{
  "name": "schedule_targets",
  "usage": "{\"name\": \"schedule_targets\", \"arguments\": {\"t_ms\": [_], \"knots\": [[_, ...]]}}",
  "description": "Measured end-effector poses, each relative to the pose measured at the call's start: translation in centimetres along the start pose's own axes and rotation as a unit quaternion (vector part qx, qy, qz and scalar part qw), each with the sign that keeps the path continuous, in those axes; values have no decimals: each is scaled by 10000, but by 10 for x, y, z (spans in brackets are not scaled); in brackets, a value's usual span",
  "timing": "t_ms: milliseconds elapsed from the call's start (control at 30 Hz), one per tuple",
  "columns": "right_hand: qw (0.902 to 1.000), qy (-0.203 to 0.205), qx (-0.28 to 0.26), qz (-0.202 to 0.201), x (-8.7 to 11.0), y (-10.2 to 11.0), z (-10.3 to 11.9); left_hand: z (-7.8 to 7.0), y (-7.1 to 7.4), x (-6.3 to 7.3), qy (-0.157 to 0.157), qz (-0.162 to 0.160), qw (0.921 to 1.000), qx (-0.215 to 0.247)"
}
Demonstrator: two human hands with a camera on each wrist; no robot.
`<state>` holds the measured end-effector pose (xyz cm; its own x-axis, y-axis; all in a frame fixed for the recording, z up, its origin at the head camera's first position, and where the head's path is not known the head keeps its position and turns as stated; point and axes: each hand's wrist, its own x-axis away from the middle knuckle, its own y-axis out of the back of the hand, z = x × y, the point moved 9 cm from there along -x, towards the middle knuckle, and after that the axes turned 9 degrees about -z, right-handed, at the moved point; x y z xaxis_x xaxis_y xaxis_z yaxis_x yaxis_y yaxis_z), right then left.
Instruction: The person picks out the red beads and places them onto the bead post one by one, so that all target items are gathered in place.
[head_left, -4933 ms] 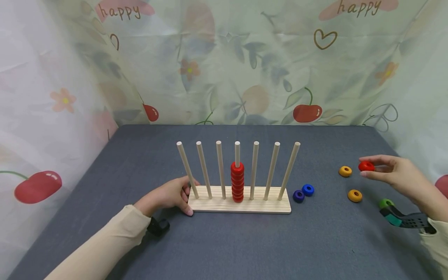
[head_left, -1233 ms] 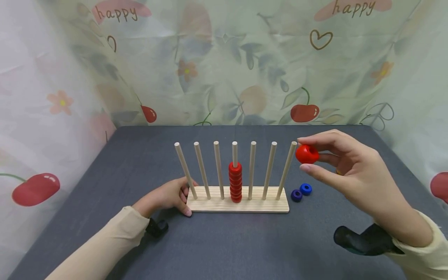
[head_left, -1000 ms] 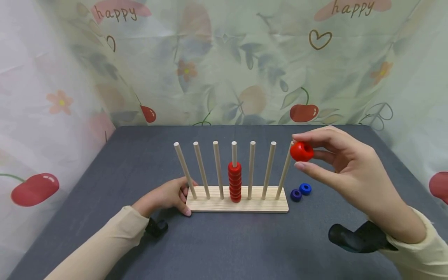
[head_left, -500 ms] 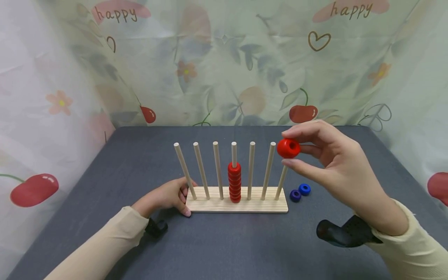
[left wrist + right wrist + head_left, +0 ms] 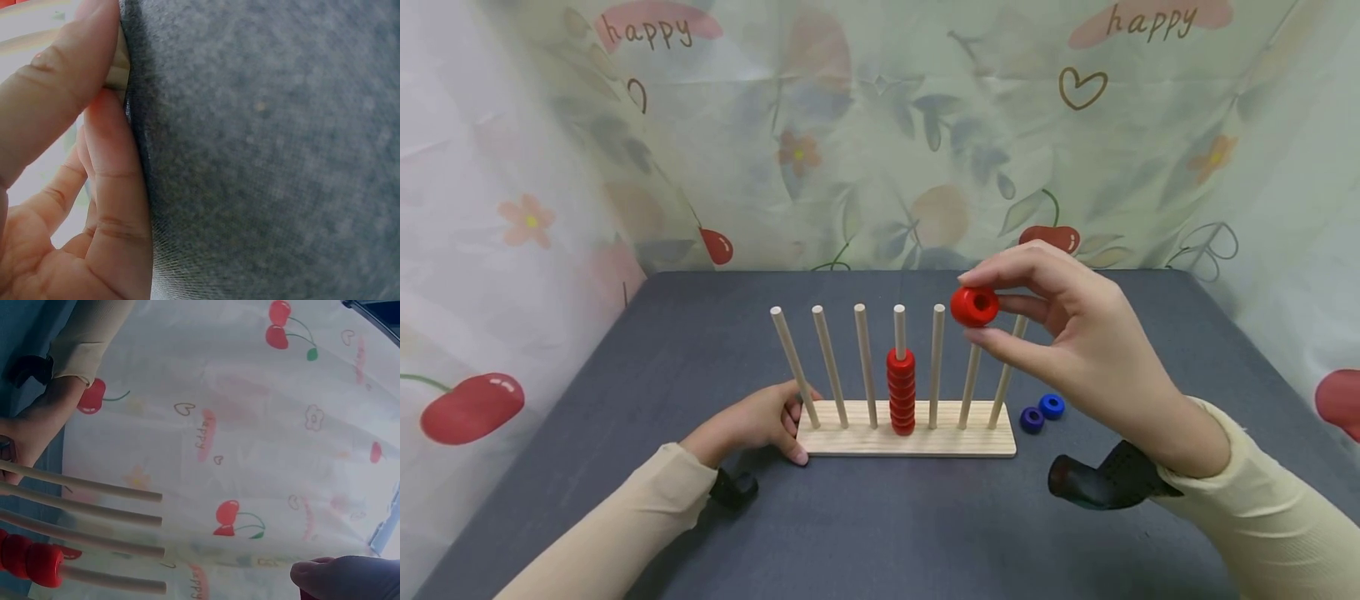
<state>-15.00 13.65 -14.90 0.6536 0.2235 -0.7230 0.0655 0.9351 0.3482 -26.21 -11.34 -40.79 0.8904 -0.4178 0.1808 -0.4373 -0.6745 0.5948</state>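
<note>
A wooden peg stand point(image 5: 865, 448) with several upright pegs is on the table. Its middle peg carries a stack of red beads point(image 5: 902, 392), leaving the peg's tip bare. My left hand point(image 5: 760, 423) grips the base at its left end, thumb at the front edge; the left wrist view shows the base corner point(image 5: 119, 70) between thumb and finger. My right hand point(image 5: 1071, 321) pinches a red bead point(image 5: 974, 307) between thumb and fingers, its hole facing me. In the head view this bead covers the top of the second peg from the right.
Right of the stand, a dark purple bead point(image 5: 1032, 420) and a blue bead point(image 5: 1052, 407) lie close together on the grey table point(image 5: 880, 533). A printed curtain point(image 5: 880, 167) surrounds the table's back and sides.
My right hand has carried the red bead from the table's far right, leftward and up to the stand's pegs. Its arm now hides the yellow beads' area. My left hand stays put.
</note>
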Motion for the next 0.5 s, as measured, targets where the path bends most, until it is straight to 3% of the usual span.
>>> {"name": "schedule_targets", "arguments": {"t_ms": [267, 500], "knots": [[9987, 396, -309, -78, -8, -10, -1, 3, 0, -1, 65, -19, 10000, 19], [9977, 622, -222, -130, -11, -18, -11, 2, -1, -1, 90, 0, 9999, 93]]}}
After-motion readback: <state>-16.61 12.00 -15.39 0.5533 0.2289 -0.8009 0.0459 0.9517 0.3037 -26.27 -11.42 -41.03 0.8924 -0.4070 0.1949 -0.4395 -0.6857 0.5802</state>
